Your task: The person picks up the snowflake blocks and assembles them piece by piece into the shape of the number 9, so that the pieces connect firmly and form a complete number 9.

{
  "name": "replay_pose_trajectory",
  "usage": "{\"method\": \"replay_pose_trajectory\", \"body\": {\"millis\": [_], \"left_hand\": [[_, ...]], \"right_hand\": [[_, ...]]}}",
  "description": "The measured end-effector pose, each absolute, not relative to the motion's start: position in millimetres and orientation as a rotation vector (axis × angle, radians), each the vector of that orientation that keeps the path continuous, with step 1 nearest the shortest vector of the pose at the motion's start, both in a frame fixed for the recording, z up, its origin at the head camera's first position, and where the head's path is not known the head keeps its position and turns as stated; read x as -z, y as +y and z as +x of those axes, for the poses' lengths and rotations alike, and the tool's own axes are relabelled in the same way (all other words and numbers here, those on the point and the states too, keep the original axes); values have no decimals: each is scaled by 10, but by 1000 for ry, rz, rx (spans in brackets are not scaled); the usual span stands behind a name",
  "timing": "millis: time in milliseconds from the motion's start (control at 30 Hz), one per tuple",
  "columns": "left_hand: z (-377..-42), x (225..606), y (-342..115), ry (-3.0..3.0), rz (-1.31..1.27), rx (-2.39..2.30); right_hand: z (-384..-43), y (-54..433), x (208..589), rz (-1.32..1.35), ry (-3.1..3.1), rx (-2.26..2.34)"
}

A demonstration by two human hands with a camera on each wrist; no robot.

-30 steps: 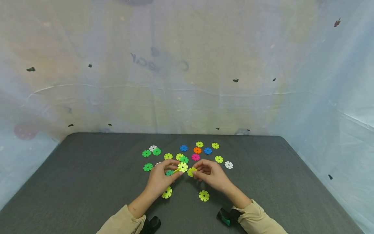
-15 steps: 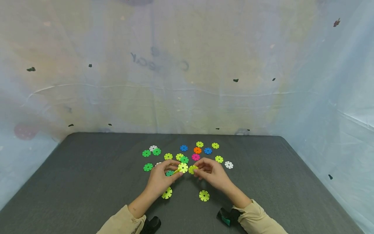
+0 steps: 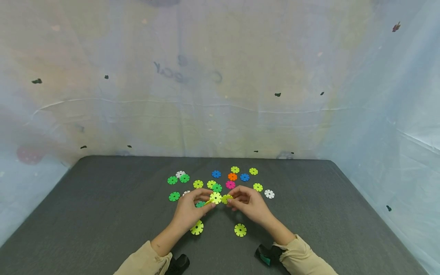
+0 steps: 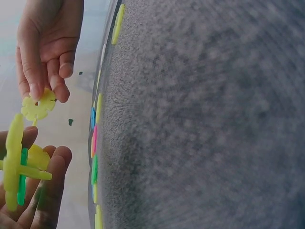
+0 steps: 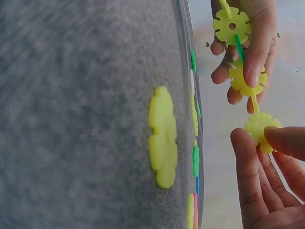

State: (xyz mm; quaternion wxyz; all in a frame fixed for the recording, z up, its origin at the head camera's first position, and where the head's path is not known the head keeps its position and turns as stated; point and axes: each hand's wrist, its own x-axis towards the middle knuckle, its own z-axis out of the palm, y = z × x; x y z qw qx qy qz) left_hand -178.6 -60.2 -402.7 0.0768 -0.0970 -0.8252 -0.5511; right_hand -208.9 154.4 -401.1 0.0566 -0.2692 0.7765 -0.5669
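My left hand (image 3: 188,208) pinches a chain of notched plastic snowflake discs (image 5: 232,26), yellow with one green disc (image 5: 239,47), slotted into one another at angles. A yellow disc (image 3: 215,198) at the chain's right end faces the head camera. Between the thumb and fingers of my right hand (image 3: 250,204) is another yellow disc (image 5: 261,128). Its edge meets the chain's end disc, seen edge-on in the right wrist view; how deep the slots engage cannot be told. At the chain's lower end, a yellow disc (image 3: 197,228) shows below my left wrist.
Loose discs lie on the grey table (image 3: 120,214) beyond the hands: green (image 3: 174,196), blue (image 3: 216,174), orange (image 3: 232,177), pink (image 3: 230,185), white (image 3: 269,194) and several yellow. One yellow disc (image 3: 240,230) lies nearer, between the forearms. Plastic sheeting (image 3: 220,95) hangs behind.
My right hand has brought its yellow disc up and turned it flatter, against the chain's end disc. The chain in my left hand has dipped slightly.
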Motion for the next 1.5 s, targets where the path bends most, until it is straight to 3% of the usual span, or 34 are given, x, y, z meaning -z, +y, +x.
{"method": "replay_pose_trajectory", "body": {"millis": [1500], "left_hand": [[-1731, 4032, -512, -2481, -304, 1665]], "right_hand": [[-2008, 1505, 4021, -756, 2453, 1773]]}}
